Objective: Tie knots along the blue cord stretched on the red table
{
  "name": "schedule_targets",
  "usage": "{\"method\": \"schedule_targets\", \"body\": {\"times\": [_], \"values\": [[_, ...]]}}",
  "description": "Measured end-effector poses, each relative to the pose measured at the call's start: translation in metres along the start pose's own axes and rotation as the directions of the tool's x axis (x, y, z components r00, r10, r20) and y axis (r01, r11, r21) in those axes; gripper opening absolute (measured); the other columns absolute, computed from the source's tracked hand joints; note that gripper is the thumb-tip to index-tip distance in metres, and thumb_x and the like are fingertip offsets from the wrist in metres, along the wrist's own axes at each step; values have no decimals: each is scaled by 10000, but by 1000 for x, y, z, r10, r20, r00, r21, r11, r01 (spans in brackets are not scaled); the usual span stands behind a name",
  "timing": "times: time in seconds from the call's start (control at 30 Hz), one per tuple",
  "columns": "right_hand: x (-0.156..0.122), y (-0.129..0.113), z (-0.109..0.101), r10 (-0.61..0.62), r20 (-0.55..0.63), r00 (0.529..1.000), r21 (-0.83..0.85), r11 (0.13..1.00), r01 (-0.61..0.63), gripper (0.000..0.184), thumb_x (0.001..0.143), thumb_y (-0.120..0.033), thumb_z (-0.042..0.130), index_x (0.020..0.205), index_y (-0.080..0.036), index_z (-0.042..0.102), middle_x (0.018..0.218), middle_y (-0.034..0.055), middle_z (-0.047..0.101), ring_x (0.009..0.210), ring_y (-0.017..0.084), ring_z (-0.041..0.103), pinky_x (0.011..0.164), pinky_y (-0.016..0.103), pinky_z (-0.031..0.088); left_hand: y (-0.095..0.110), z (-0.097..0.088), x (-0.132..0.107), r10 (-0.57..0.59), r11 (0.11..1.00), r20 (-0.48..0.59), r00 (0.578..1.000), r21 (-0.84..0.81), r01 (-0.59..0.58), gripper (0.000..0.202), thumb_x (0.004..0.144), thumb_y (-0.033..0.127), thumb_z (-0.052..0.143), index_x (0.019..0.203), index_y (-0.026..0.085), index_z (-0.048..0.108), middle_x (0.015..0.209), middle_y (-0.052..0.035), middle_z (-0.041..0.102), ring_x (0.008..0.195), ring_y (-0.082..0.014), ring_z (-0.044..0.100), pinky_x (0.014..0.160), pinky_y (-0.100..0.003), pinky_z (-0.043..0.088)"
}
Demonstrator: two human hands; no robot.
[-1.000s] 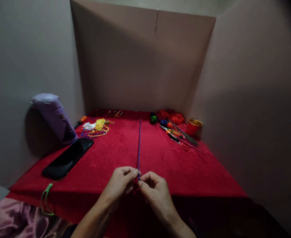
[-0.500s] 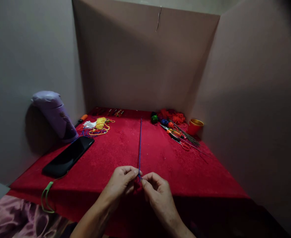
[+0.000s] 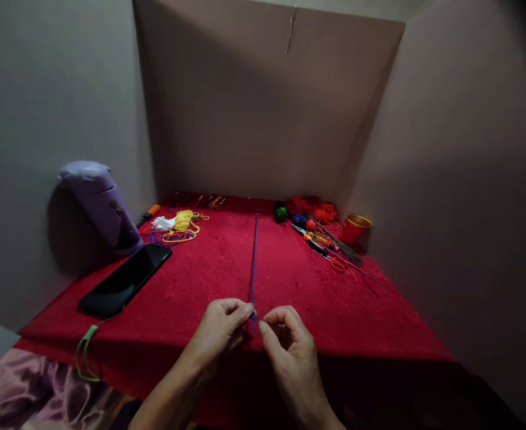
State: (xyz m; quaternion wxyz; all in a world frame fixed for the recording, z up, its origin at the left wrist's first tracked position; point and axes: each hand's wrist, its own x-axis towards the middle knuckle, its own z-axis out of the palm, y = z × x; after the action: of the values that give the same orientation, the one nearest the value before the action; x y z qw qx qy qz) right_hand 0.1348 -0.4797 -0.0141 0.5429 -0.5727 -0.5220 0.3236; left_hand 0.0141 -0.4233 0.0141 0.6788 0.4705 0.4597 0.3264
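Observation:
A thin blue cord (image 3: 254,257) runs straight from the far part of the red cloth toward me, its near end at my fingers. My left hand (image 3: 222,327) pinches that near end between thumb and forefinger. Close on the right, my right hand (image 3: 290,346) has its thumb and forefinger brought together, a small gap away from the cord. Faint blue strands show between the two hands, but I cannot make out what the right fingertips hold.
A black phone (image 3: 126,280) with a green strap (image 3: 86,352), a purple bottle (image 3: 104,206) and yellow yarn (image 3: 184,221) lie left. To the right are pliers (image 3: 310,239), red-handled scissors (image 3: 335,261), yarn balls (image 3: 281,213) and a red cup (image 3: 355,229). Walls enclose the red cloth (image 3: 213,263).
My right hand has moved slightly right and up, away from the cord's near end. The left hand keeps its pinch in place. The whole view has shifted a little.

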Motion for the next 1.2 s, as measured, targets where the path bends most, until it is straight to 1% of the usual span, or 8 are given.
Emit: {"method": "schedule_targets", "body": {"times": [0.1,0.3,0.43,0.63,0.83,0.93,1.07,1.2], "values": [[-2,-2,-1,-64,57,996,-77,995,68,165,823,-261,526,691,-172,570,706,10,549,641,124,509,589,224,393,0,0,0,6,1000,-12,1000,14,-6,450,552,554,662,534,170,427,370,95,317,308,-27,260,347,-182,144],[2,-1,2,2,54,999,-39,999,0,202,835,-295,500,757,-162,630,700,25,604,638,138,534,583,227,402,-3,-1,3,19,1000,4,1000,15,-19,445,554,561,656,557,165,452,364,94,332,307,-26,256,346,-181,141],[6,-2,4,38,64,997,-29,999,-37,195,810,-287,522,697,-158,614,638,11,581,594,129,509,546,218,388,-5,-1,3,17,1000,8,1000,14,-18,441,562,562,651,572,163,463,359,99,320,306,-25,248,345,-180,138],[8,-5,4,19,57,998,-29,999,-17,174,776,-245,534,632,-159,581,599,-7,538,560,111,470,522,208,366,-5,0,2,17,1000,0,1000,21,-17,426,559,545,651,561,164,462,359,97,320,307,-26,251,348,-182,137],[6,-4,5,30,31,999,-70,997,-27,184,747,-232,561,579,-158,555,562,-16,506,537,104,440,498,204,347,-5,1,2,52,998,-12,999,41,-51,400,564,508,655,543,144,489,389,74,372,336,-29,295,361,-181,169],[3,-1,3,35,49,998,-37,999,-33,190,797,-278,534,648,-164,563,604,-6,539,568,115,482,525,207,381,-3,2,1,29,999,-12,1000,32,-29,411,554,523,656,550,149,485,380,78,374,322,-26,277,354,-182,155],[1,1,0,-1,-60,998,-24,1000,0,178,853,-330,485,866,-175,571,797,30,600,664,129,543,595,220,432,-3,2,1,12,1000,-15,1000,5,-12,428,549,548,656,572,156,485,362,85,370,302,-25,254,348,-185,134],[1,-2,1,15,50,999,11,1000,-15,196,863,-334,483,888,-169,586,818,45,635,692,141,588,617,224,454,-3,3,0,19,1000,-20,1000,-2,-19,432,542,538,674,567,144,500,365,79,378,312,-26,278,354,-181,144]]}}
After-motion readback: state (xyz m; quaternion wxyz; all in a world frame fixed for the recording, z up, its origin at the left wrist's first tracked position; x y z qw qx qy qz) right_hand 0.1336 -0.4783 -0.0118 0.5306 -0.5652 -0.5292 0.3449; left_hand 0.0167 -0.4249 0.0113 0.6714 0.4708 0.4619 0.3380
